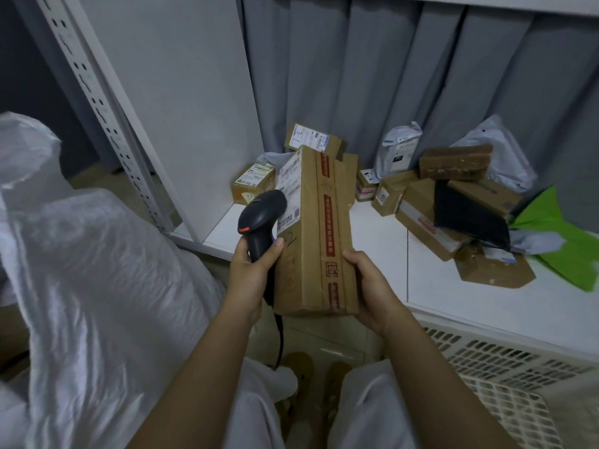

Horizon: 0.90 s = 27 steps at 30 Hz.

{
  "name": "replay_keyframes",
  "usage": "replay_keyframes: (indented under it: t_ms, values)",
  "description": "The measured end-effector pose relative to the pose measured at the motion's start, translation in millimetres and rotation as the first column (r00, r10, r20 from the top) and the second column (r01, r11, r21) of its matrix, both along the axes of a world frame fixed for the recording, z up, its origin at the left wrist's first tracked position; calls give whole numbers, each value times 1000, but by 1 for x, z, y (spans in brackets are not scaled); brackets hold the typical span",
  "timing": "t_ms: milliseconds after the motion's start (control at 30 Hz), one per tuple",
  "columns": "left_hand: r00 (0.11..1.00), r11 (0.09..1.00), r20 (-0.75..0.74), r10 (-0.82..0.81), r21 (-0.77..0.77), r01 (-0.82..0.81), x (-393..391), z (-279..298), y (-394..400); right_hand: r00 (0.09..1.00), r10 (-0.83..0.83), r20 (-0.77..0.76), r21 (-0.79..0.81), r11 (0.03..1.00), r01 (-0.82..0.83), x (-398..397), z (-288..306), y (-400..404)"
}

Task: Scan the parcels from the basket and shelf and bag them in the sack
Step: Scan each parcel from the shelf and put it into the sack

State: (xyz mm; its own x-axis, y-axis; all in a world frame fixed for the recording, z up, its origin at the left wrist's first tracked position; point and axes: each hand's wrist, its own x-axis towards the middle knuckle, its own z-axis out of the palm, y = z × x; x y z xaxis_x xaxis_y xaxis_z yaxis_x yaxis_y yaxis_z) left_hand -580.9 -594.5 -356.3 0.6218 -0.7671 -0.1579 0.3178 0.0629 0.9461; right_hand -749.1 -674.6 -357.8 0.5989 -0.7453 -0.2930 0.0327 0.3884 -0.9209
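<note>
My right hand (372, 288) grips the near end of a long brown cardboard parcel (316, 234) with red tape, held upright in front of me. A white label is on the parcel's left face. My left hand (252, 270) grips the handle of a black barcode scanner (261, 215), whose head points at that label from close by. The white woven sack (90, 286) fills the left side of the view. A white plastic basket (505, 374) is at the lower right. Several more parcels (453, 196) lie on the white shelf (389, 241).
Grey poly mailers (400, 150), a black bag (466, 215) and a green bag (557, 234) lie among the shelf parcels. A perforated metal upright (107, 118) and white side panel stand on the left, a grey curtain behind. My feet are on the floor below.
</note>
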Motion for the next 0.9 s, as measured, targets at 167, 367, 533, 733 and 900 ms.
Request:
replay_keyframes:
  t_ms: [167,367,533,733,900]
  values:
    - [997,999,58,43,-12,-42,1,3,5,981,-68,-180,-267,963,18,2,-8,-4]
    - [975,999,221,-33,-7,36,-13,4,4,975,-41,-221,-204,979,-5,11,-10,6]
    - [964,997,253,-79,15,78,-13,2,3,972,-61,-225,-62,997,48,7,-11,-7]
    - [945,995,312,-100,43,91,-12,-2,0,966,-110,-233,-33,994,106,2,-7,-15]
    - [930,993,366,-46,121,2,-13,-6,-1,941,-224,-253,-76,974,212,-2,-13,-30]
